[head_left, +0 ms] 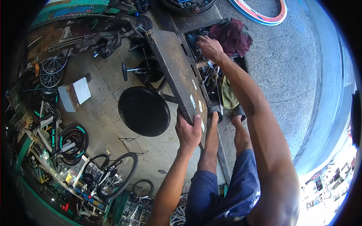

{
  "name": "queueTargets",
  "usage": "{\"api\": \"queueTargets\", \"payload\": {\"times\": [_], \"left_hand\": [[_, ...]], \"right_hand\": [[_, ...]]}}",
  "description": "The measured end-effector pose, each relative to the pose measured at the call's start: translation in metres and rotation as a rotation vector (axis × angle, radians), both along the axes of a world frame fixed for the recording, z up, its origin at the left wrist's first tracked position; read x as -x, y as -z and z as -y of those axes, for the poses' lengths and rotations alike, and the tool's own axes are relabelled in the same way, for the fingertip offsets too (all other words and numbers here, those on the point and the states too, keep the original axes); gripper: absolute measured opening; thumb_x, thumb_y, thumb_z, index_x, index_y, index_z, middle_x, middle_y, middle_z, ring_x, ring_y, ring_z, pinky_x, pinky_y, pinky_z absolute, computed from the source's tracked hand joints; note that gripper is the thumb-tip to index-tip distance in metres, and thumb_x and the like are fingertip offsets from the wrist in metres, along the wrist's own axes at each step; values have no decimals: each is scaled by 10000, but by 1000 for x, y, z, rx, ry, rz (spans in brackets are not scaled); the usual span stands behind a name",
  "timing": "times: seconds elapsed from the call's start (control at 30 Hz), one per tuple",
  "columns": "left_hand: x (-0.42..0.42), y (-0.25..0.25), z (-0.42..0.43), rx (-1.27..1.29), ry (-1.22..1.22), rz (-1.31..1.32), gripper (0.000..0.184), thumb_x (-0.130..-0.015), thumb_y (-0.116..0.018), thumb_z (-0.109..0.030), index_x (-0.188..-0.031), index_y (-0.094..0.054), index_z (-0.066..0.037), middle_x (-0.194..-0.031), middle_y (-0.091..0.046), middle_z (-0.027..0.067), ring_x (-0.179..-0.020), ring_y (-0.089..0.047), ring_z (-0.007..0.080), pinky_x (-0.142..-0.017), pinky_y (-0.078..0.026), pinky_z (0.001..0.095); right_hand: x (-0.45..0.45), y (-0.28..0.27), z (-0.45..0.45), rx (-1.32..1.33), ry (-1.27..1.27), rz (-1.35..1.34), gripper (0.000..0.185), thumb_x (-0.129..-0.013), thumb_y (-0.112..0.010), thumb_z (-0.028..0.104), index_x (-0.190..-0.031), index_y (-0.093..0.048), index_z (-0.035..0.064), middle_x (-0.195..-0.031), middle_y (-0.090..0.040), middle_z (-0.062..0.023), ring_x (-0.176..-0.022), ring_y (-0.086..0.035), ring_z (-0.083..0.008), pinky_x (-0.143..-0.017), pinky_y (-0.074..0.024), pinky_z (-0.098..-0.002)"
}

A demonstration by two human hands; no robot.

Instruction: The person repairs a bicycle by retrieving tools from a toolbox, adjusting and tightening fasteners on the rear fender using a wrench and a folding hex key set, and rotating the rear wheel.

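My left hand (189, 130) grips the lower edge of a worn wooden lid (175, 64) with paper stickers on it; the lid is tilted up. My right hand (210, 48) reaches into the upper compartment of an open toolbox (205, 98), its fingertips near a bluish item (193, 38). What those fingers hold, if anything, is hidden. A dark red cloth (232, 37) lies just right of the hand. Below it, several metal tools (212, 77) fill another compartment, beside a yellow-green cloth (228, 94).
A round black stool seat (144, 111) stands left of the lid. A bicycle (113, 177), tyres (73, 143) and a spoked wheel (54, 71) are at the left. A workbench with a vise (105, 43) is at upper left. A coloured rim (264, 17) lies at upper right.
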State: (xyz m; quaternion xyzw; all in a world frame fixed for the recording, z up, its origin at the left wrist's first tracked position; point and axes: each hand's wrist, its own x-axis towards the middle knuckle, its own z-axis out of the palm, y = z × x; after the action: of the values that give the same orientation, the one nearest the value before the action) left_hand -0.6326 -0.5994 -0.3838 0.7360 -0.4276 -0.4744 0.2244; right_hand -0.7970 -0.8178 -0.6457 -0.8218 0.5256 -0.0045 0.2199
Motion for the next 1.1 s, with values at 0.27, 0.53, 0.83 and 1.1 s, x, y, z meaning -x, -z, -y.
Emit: {"api": "queueTargets", "payload": {"times": [0.27, 0.53, 0.83, 1.1], "left_hand": [[8, 10, -4, 90, 12, 42, 565, -860, -638, -175, -1325, -445, 81, -1240, -559, 261, -1123, -575, 383, -965, -452, 452], [11, 7, 0, 50, -29, 39, 549, -857, -621, -189, -1304, -454, 81, -1204, -585, 266, -1094, -597, 398, -951, -461, 454], [33, -1, 1, 44, -62, 124, 583, -836, -634, -230, -1313, -467, 60, -1209, -590, 265, -1087, -603, 427, -941, -466, 477], [71, -8, 10, 5, -44, 264, 667, -821, -656, -253, -1381, -428, 27, -1254, -564, 249, -1124, -582, 429, -943, -467, 497]], "right_hand": [[-20, -19, -3, 138, 68, -291, 289, -872, -613, 214, -1160, -628, 196, -1218, -563, -23, -1222, -513, -204, -808, -514, -389], [5, -18, 18, 222, -263, -259, 210, -898, -589, 234, -1106, -601, 255, -1125, -614, -23, -1190, -550, -205, -1030, -366, -424], [3, -35, 25, 197, -343, -486, 194, -943, -521, 291, -1056, -678, 304, -1049, -683, -7, -1127, -585, -176, -1019, -334, -427], [19, -75, 11, 26, -157, -7, 245, -835, -657, 276, -1060, -709, 194, -1129, -693, -34, -1226, -559, -201, -1162, -197, -563]]}}
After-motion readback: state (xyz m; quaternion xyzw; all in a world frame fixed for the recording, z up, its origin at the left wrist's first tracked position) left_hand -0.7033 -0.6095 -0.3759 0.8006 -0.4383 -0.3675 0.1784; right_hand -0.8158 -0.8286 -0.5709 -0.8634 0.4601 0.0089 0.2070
